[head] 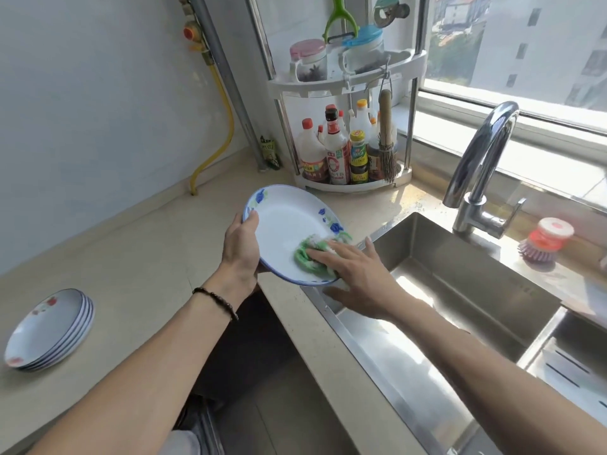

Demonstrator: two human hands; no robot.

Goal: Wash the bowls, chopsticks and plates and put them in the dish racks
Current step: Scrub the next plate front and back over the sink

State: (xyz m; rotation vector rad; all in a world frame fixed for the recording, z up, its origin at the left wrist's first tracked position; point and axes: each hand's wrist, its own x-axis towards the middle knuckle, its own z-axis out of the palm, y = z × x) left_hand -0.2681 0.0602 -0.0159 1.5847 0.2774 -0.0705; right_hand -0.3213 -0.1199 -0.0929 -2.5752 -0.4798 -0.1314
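Plate (289, 231), frame centre: our left hand (241, 247) grips its left rim; our right hand (358, 274), fingers flat, presses the cloth (310, 254) on its lower-right face.

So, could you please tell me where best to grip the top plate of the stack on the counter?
Grip the raised right-hand rim of the top red-flowered plate on the stack of plates, coming from above right: the stack tilts, lifting that edge clear.

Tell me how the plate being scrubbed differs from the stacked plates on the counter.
The scrubbed plate has blue flowers; the stacked plates have red ones. It is tilted, gripped by the left hand while the right hand presses a green cloth on it; the stack rests untouched. Both have blue rims.
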